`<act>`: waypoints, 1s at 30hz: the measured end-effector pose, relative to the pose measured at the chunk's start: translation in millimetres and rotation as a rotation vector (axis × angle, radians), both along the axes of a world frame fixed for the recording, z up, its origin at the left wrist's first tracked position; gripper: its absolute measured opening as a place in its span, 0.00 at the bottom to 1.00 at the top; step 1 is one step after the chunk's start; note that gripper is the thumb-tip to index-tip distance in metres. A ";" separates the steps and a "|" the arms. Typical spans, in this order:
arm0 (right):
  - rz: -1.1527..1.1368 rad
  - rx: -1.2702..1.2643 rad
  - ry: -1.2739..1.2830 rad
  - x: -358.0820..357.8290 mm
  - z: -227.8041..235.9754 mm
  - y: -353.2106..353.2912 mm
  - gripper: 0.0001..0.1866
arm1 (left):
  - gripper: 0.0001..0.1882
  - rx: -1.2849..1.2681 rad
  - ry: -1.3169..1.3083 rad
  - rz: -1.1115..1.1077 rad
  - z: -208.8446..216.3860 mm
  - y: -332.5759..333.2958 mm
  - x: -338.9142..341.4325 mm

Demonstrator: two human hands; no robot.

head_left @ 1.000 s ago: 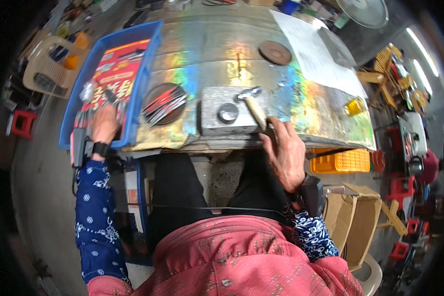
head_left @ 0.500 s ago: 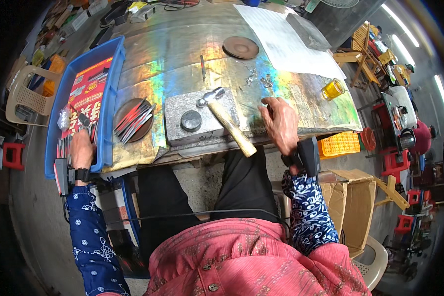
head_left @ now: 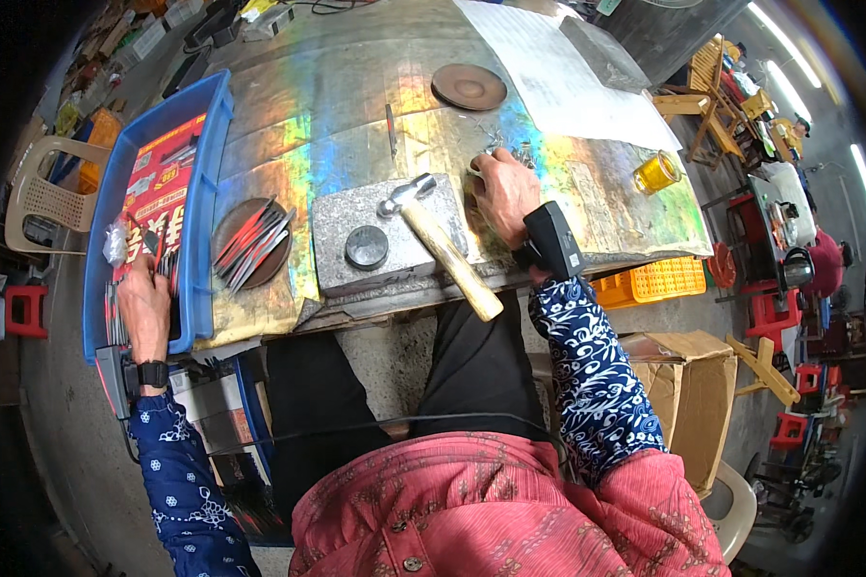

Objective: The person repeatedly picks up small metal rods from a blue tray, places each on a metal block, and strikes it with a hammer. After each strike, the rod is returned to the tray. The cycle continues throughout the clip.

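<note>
My left hand (head_left: 145,310) is inside the blue plastic crate (head_left: 214,202), its fingers closed among slim red, black and silver pieces; what they hold is hidden. On the table, my right hand (head_left: 506,197) rests to the right of a stone block (head_left: 335,226). Its fingers are bent together beside small shiny metal bits (head_left: 522,154), and anything in them is too small to name. Across the block lies a hammer (head_left: 443,245) with a wooden handle, its head beside a round dark metal disc (head_left: 367,247). A brown dish (head_left: 271,262) holds several slim red-and-silver pieces.
A brown round plate (head_left: 469,87), a thin dark tool (head_left: 391,130) and a white sheet (head_left: 548,87) lie farther back. At the right stands a glass of yellow liquid (head_left: 657,173). Below the table edge are a yellow basket (head_left: 649,283) and a cardboard box (head_left: 678,404).
My right hand has moved left and away from me, toward the metal bits and the stone block. My left hand has stayed in the crate, shifting slightly. The view has tilted a little.
</note>
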State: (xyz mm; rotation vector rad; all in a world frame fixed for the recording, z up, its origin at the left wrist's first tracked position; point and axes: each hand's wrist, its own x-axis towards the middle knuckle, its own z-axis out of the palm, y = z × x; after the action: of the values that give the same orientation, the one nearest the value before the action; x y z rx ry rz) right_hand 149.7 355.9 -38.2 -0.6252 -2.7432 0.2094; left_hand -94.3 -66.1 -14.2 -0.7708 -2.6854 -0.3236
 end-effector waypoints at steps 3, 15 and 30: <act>-0.011 0.104 0.036 -8.5 -9.8 -0.2 0.05 | 0.12 0.064 0.047 -0.007 1.4 0.1 2.1; 0.096 0.257 -0.112 -22.0 -10.4 8.6 0.04 | 0.11 0.281 -0.037 0.007 1.5 -4.2 -0.2; -0.062 -0.164 0.085 31.0 4.3 24.6 0.10 | 0.09 0.645 -0.208 -0.001 4.2 0.4 5.8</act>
State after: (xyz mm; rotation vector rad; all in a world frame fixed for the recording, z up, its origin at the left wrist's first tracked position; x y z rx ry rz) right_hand 180.7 380.5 -33.9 -0.7259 -2.6392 0.4392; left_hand -88.5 -65.8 -10.0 -0.5539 -2.5051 -1.2471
